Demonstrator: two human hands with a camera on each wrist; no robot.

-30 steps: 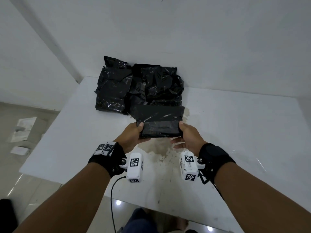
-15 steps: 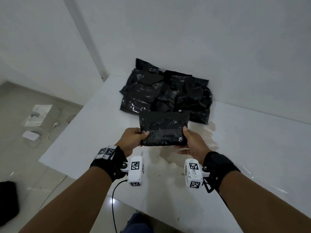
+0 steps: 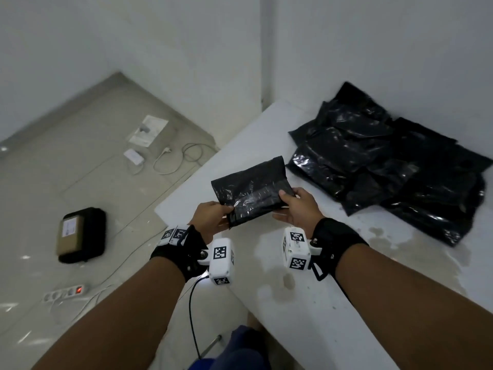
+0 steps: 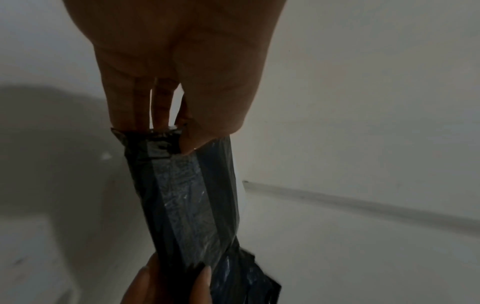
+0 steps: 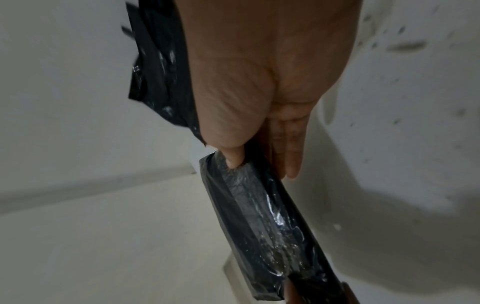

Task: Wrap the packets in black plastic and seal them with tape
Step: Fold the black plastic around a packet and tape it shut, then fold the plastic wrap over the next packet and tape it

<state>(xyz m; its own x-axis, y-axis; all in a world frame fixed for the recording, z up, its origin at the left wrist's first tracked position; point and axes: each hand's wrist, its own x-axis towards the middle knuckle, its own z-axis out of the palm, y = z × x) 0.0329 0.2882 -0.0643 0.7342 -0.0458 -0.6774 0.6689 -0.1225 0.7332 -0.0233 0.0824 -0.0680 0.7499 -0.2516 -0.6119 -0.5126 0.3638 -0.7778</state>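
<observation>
A flat packet wrapped in black plastic hangs in the air above the left corner of the white table. My left hand pinches its near-left end, thumb on top and fingers beneath. My right hand grips its right end the same way. Clear tape runs along the packet, shown edge-on in both wrist views. A pile of several black-wrapped packets lies on the table against the wall, to the right of my hands.
The table's left edge runs just under my left hand, with tiled floor beyond. On the floor lie a black case with a brown box, a power strip, a white adapter with cable and papers. Stains mark the table near me.
Both hands have lifted the packet off the table and carried it left toward the corner. The head view has swung left, bringing the floor into sight.
</observation>
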